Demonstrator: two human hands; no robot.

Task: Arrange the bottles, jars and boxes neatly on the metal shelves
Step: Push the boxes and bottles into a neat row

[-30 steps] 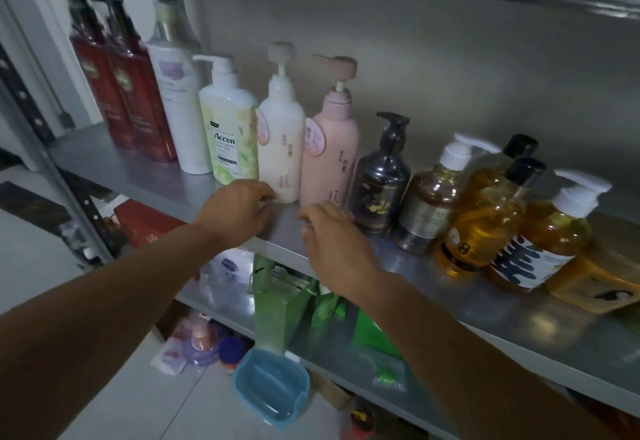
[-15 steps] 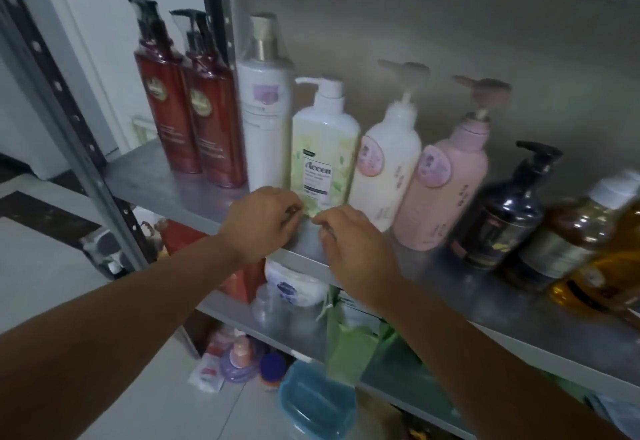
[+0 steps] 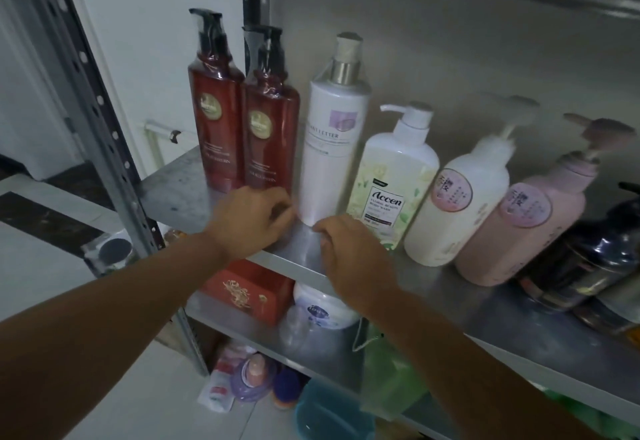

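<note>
Head view: left hand (image 3: 249,221) and right hand (image 3: 349,249) flank the base of the tall white cylindrical bottle (image 3: 332,162), upright on the metal shelf (image 3: 173,190). The fingers are curled; whether they grip it cannot be told. A low push could topple it against the dark-red pump bottles (image 3: 270,141) beside it.

Downward look at a metal shelf (image 3: 180,190) with a row of bottles: dark red bottle (image 3: 214,120), second dark red bottle (image 3: 272,134), tall white bottle (image 3: 332,148), pale green Accen bottle (image 3: 394,183), rounded white bottle (image 3: 460,211), pink bottle (image 3: 526,224). Left hand (image 3: 252,221), fingers curled, by the second dark red bottle's base; right hand (image 3: 349,252) just beside it, before the tall white bottle; touching or not, unclear through blur. Below, a red box (image 3: 249,290) and white jar (image 3: 322,304).
</note>
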